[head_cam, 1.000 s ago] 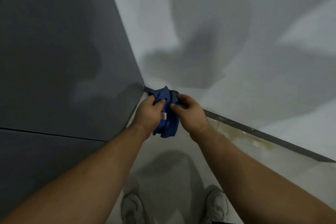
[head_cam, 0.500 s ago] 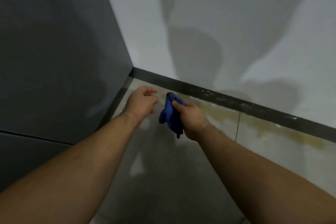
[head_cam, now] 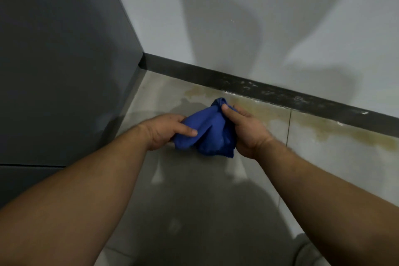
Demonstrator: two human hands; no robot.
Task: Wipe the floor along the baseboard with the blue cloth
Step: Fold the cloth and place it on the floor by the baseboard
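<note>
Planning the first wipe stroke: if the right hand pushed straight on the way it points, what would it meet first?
Probably the yellowish stain on the floor, then the black baseboard. The right hand and left hand hold the blue cloth; its height above the floor is unclear.

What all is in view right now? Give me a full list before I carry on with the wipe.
blue cloth: one, blue, bunched up and held in both hands above the floor near the corner.
baseboard: one strip, black with whitish scuffs, along the foot of the white wall.
floor: grey-beige tiles, with a tile joint on the right.
stain: one yellowish-brown band on the floor, running beside the baseboard.
white wall: one, white, ahead, crossed by shadows.
grey panel: one, dark grey, on the left, meeting the wall at the corner.
left hand: one, gripping the cloth's left side.
right hand: one, gripping the cloth's right side and top.
</note>
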